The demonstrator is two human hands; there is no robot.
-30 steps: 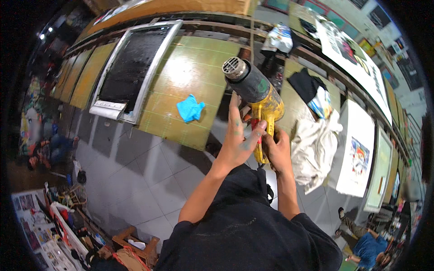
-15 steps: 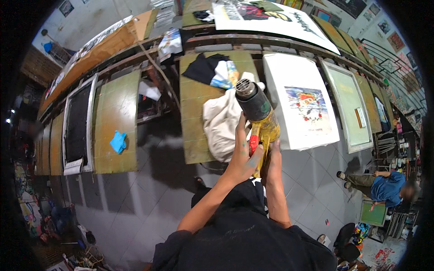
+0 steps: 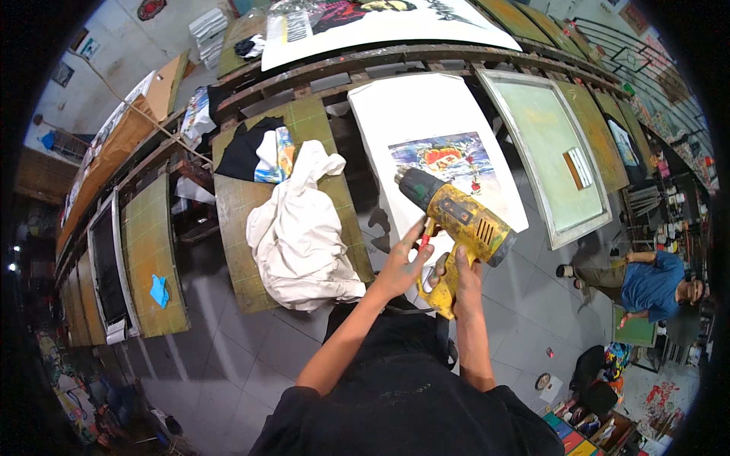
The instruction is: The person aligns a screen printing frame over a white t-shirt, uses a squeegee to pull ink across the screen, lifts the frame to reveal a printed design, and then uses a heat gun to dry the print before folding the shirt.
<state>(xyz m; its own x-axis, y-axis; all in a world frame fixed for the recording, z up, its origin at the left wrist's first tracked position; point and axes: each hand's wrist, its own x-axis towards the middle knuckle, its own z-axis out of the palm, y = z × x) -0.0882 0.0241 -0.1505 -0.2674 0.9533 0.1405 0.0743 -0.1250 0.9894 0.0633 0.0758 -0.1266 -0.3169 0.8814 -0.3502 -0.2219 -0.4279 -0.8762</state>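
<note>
Fingers (image 3: 462, 260) of the left hand (image 3: 401, 267) and right hand (image 3: 466, 290) are clasped around a yellow heat gun (image 3: 470, 222), right of crumpled white cloth (image 3: 296, 235).

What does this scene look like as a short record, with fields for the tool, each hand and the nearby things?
Tool: yellow-and-black heat gun, nozzle toward the picture's upper left
Right hand: wrapped around the yellow handle
Left hand: fingers at the small red part ahead of the handle
Beyond the tool: white panel with a colourful print
Left: crumpled cream cloth on an olive-green board
Right: pale-framed rectangular screen
Far right: person in a blue shirt
</note>
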